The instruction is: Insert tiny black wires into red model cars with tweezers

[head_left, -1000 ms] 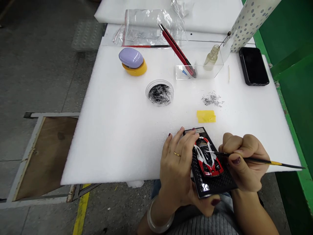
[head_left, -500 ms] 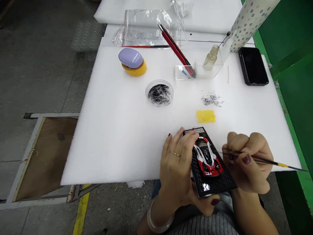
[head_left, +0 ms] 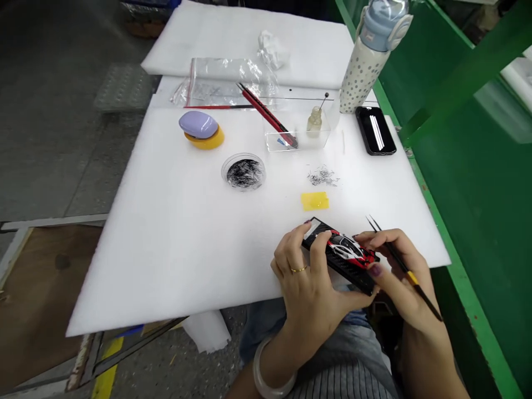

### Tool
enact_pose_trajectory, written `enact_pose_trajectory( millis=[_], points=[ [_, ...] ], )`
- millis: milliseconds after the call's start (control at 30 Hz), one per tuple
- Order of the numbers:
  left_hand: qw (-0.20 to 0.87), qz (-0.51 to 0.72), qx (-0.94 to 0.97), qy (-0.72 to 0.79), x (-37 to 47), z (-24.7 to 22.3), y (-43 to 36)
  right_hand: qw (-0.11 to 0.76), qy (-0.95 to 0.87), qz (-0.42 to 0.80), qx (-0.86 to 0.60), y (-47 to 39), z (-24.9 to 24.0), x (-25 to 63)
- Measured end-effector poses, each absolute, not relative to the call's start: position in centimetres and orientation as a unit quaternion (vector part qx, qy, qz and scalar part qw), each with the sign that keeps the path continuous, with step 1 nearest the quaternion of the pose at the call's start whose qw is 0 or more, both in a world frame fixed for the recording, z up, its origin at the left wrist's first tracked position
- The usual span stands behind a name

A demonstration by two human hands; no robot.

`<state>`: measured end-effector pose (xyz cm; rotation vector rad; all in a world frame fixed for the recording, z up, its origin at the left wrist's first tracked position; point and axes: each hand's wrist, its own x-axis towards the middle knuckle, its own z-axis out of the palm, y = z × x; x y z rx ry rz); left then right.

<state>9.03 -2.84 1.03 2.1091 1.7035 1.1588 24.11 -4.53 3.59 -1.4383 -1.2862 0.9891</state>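
Note:
A small red, white and black model car (head_left: 348,247) sits on a black textured display base (head_left: 361,281), tilted above the table's front edge. My left hand (head_left: 310,302) is closed around the base, its fingers over the far end and side and its thumb along the near edge. In my right hand (head_left: 405,282) are dark tweezers (head_left: 397,257) with a yellow band, their tips pointing away from me. The thumb and fingers of that hand also touch the car's rear end. Ahead lie a yellow strip of tape (head_left: 315,201) and a scatter of short black strands (head_left: 323,177).
A round clear dish (head_left: 223,176) holds many black strands. Behind it are a purple-and-yellow case (head_left: 203,130), a clear tray (head_left: 272,145) with red-and-black tweezers (head_left: 266,116) and a small bottle (head_left: 315,122), a phone (head_left: 375,131) and a dotted drinking bottle (head_left: 361,75).
The base with the car has turned and tilted. My right hand has come in against the car's rear, and the tweezers have swung so their tips point away. The camera view has shifted.

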Motion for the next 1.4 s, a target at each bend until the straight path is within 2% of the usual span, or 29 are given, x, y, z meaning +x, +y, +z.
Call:
enact_pose_trajectory(
  millis=[100,200,400,533,767,1033,1400],
  points=[
    [0.065,0.377,0.715,0.585,9.9,1.0,-3.2,0.425,-0.54,0.4,-0.606,-4.8,3.4,25.1],
    [0.042,0.34,0.734,0.586,9.5,1.5,-3.3,0.435,-0.539,0.424,-0.583,-3.9,3.1,26.8],
    [0.072,0.347,0.828,0.434,7.5,2.2,-1.3,0.406,-0.558,0.558,-0.46,-1.2,2.7,29.5],
    [0.123,0.351,0.84,0.394,7.5,1.9,-0.3,0.414,-0.564,0.565,-0.438,-0.7,2.2,29.3],
    [0.145,0.356,0.828,0.407,7.9,1.2,-0.5,0.433,-0.563,0.565,-0.42,-0.8,1.6,29.3],
    [0.042,0.328,0.865,0.379,8.0,1.5,-0.2,0.438,-0.573,0.555,-0.414,-0.7,1.6,29.2],
    [0.053,0.317,0.866,0.384,8.0,1.6,-0.1,0.434,-0.577,0.546,-0.425,-0.6,1.6,29.3]
  ],
)
